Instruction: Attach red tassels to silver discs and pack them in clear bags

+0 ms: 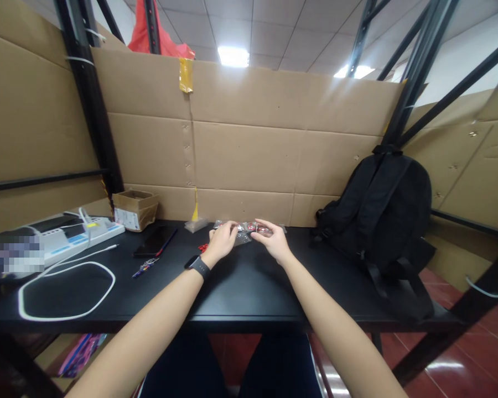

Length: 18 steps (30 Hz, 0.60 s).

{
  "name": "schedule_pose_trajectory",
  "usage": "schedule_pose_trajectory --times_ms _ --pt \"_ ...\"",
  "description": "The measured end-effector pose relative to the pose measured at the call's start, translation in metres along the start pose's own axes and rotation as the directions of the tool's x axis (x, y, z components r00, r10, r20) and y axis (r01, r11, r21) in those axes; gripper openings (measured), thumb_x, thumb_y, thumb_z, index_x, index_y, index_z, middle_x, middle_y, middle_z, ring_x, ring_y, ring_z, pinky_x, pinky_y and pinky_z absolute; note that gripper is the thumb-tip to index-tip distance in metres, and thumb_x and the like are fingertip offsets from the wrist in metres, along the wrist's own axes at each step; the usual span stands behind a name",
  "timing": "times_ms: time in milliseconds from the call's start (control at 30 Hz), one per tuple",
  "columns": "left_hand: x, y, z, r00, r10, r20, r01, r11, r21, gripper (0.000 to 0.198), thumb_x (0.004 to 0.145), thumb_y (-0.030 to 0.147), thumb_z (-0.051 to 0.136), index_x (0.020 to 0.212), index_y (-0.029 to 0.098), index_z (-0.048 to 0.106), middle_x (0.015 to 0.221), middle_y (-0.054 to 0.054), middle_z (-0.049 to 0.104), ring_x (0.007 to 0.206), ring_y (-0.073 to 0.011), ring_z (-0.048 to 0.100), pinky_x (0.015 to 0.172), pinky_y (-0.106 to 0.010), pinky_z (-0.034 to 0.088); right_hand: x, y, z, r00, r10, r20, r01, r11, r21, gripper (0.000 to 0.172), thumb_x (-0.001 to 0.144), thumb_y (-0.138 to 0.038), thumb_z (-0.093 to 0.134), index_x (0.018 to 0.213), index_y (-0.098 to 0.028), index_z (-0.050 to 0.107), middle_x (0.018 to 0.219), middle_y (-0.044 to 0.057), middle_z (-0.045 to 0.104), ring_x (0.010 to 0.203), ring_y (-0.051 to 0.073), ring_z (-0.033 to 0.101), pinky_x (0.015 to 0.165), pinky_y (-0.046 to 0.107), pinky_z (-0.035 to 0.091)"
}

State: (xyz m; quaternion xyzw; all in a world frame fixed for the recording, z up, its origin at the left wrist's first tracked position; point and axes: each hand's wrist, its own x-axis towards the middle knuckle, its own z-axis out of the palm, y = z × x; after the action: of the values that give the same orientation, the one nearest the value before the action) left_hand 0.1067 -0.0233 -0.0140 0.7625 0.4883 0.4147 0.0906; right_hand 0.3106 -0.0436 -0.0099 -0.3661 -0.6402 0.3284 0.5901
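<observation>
While both bare arms stretch to the far side of the matte black tabletop [249, 298], the hands meet at a cluster of small clear plastic bags of red parts [244, 230], which lies flat near the brown cardboard back wall [249, 155].

The left hand [222, 241], w/ a black wristband [199, 266], has its fingers curled over the bags' left end; can't tell if it really grips. The right hand [273, 239] looks pinched, thumb & fingertips, on the right end, where red shows through the plastic.

Progress, as a guess: early. One tiny loose red piece [203, 247] sits on the table just beside the left hand, and another small clear bag [196, 225] lies apart to the left, untouched. Nothing built or sorted shows. Too small to see whether any bag is open.

Around:
- flat black phone [154, 242]
- small keyring w/ coloured bits [145, 268]
- looped white cable [66, 293]
- white power strip [81, 235]
- open cardboard box [135, 209]
- black fabric backpack [382, 215], leaning at the right
</observation>
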Motion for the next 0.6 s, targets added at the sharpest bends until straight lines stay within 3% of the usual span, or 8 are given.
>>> schedule_pose_trajectory --times_ms 100,233,300,400,600 --pt "-0.001 -0.014 0.003 0.962 0.093 0.256 -0.105 0.994 0.033 0.039 0.096 0.045 0.043 0.122 0.025 0.064 0.127 -0.008 0.067 0.118 -0.0255 0.061 0.101 -0.039 0.041 0.006 0.007 -0.02 0.994 -0.036 -0.108 0.021 0.991 -0.134 0.065 0.064 -0.043 0.084 0.122 -0.02 0.065 0.111 0.011 0.071 0.085 0.02 0.071 0.083 0.038 0.057" --pt "-0.007 -0.014 0.002 0.845 0.252 0.471 -0.271 0.962 -0.027 0.038 0.095 0.047 0.044 0.121 0.031 0.067 0.128 -0.003 0.067 0.119 -0.0226 0.06 0.101 -0.034 0.042 0.006 0.008 -0.041 0.984 -0.075 -0.163 0.014 0.938 -0.345 0.055 0.065 -0.049 0.082 0.109 -0.019 0.069 0.095 0.009 0.074 0.072 0.019 0.068 0.073 0.034 0.056" --pt "-0.01 -0.008 0.003 0.809 0.29 0.512 -0.326 0.945 -0.019 0.037 0.096 0.046 0.043 0.121 0.035 0.067 0.131 -0.002 0.065 0.124 -0.0239 0.056 0.102 -0.038 0.04 0.004 0.004 -0.047 0.988 -0.085 -0.126 0.015 0.88 -0.475 0.047 0.065 -0.051 0.081 0.099 -0.019 0.073 0.081 0.005 0.073 0.067 0.018 0.065 0.069 0.032 0.053" --pt "-0.015 0.0 0.006 0.805 0.281 0.522 -0.35 0.936 0.036 0.037 0.097 0.046 0.041 0.123 0.037 0.066 0.135 -0.005 0.061 0.128 -0.0273 0.052 0.102 -0.047 0.037 0.001 -0.002 -0.046 0.997 -0.079 -0.007 0.059 0.798 -0.599 0.042 0.065 -0.049 0.081 0.094 -0.02 0.075 0.069 0.001 0.069 0.062 0.017 0.061 0.065 0.029 0.049" --pt "-0.018 0.005 0.01 0.803 0.283 0.525 -0.36 0.932 0.049 0.036 0.096 0.047 0.045 0.123 0.039 0.066 0.137 -0.006 0.059 0.129 -0.0291 0.051 0.103 -0.051 0.036 -0.004 -0.003 -0.03 0.977 0.012 0.214 0.135 0.744 -0.655 0.038 0.069 -0.043 0.08 0.097 -0.019 0.075 0.077 0.003 0.072 0.065 0.016 0.062 0.064 0.026 0.047"
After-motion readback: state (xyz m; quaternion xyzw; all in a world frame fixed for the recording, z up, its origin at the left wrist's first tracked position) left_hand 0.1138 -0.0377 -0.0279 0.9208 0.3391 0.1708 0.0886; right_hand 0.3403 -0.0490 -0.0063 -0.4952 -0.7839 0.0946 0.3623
